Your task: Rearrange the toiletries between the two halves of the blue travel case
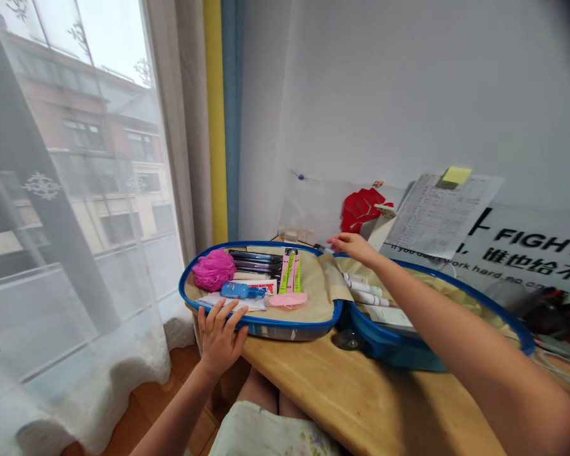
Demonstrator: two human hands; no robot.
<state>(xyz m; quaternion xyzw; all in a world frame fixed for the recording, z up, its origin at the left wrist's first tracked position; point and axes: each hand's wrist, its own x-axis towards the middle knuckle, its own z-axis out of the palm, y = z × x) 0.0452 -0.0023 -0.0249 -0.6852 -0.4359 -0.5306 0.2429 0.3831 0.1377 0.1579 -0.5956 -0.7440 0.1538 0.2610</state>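
A small blue-rimmed suitcase [261, 330] lies open on a wooden table. My left hand [222, 335] rests on the near rim of its left half, fingers spread. In that half lie a magenta bath puff [213, 270], several dark pens [256, 261], green and pink slim packs [289, 272], a blue item [235, 290] and a pale pink oval item [289, 299]. Across the right half reaches my right hand [354, 246], fingers drawn together by a small clear and dark thing [322, 248] near the far hinge; what it is stays unclear. Below it are white tubes [365, 294].
The wooden table [313, 373] has its near edge above my lap. Sheer curtains [76, 221] hang at the left window. Clipped papers [439, 215] and a lettered poster [527, 244] are by the wall. Cables [560, 364] and dark clutter [555, 313] lie at the right.
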